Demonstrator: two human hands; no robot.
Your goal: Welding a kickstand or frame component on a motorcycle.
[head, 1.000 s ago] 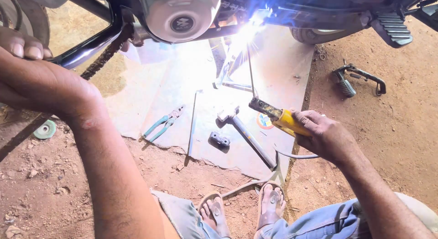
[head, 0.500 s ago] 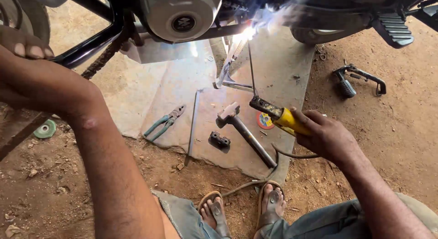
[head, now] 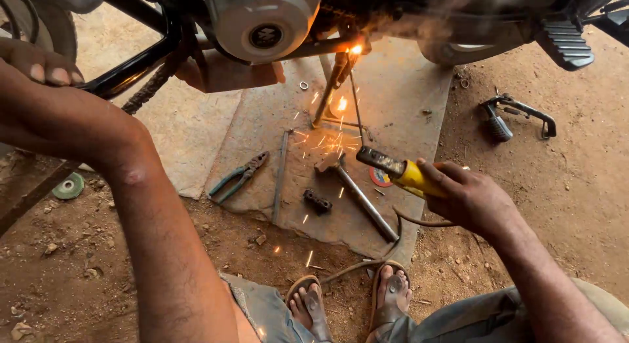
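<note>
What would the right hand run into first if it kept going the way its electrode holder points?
Likely the motorcycle's stand, at the glowing weld spot. The right hand points the holder up-left along the rod; depth is unclear.

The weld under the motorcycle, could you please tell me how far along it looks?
Done: the pliers, hammer and a detached footrest bracket lie set out on the ground. In hand: the right hand holds the yellow electrode holder, its rod sparking at the stand joint; the left hand is raised by the frame. Left: the seam glows, its finish hidden by sparks and smoke.
</note>
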